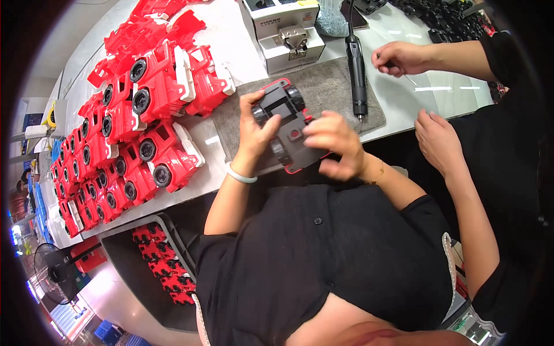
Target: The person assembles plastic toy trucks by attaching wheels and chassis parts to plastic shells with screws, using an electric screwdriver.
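My left hand (257, 135) grips a toy car (300, 147) with red edges, its grey underside and black wheels turned up. The thumb lies across the underside and the fingers wrap round the far left side. My right hand (337, 147) is at the car's right edge, fingers and thumb apart, with nothing seen between them. Whether its fingertips touch the car I cannot tell. Beneath the car lies a grey cloth mat (329, 86). A black electric screwdriver (356, 75) rests on the mat's right part, its bit pointing toward me.
Rows of red toy cars (156, 98) crowd the left of the table. A box with a metal device (291, 43) stands behind the mat. Another person's hands (401, 59) are at right. Black parts (441, 20) are heaped far right. A grey bin (135, 271) below holds red cars.
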A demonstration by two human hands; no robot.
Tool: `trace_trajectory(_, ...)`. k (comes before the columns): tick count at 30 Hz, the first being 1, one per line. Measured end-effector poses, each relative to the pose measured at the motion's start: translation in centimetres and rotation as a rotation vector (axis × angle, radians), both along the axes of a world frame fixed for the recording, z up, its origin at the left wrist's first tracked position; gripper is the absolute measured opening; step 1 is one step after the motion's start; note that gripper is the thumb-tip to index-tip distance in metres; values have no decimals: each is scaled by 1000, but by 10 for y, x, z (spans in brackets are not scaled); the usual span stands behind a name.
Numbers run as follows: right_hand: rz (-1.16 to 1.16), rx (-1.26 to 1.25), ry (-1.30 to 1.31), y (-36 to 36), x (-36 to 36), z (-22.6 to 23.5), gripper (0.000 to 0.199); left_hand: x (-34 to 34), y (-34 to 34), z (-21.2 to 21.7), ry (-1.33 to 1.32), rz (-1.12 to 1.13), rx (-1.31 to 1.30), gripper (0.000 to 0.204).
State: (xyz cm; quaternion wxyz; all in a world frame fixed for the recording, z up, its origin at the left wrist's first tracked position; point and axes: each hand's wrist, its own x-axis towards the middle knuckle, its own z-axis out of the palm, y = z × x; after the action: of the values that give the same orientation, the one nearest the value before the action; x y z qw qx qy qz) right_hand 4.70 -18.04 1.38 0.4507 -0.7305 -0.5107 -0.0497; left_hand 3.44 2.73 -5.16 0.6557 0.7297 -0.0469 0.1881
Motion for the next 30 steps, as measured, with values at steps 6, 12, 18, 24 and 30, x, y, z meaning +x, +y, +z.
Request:
trace_trajectory(6,-610,-173,-50,23,83,-48,12,-11,28,2,60,-13,-238,49)
trace_trajectory(12,-691,-323,-170,44,117,-84,10,-16,28,6,70,-44,-208,52)
trace_trajectory(18,-692,-322,-81,40,111,-83,12,-26,35,11,131,-112,-264,52)
trace_trajectory(24,-638,-478,-235,55,115,-81,3,-24,37,9,132,-115,-227,52)
trace_trajectory(30,-622,-511,-190,53,118,-78,4,-24,41,0,82,-108,-288,55)
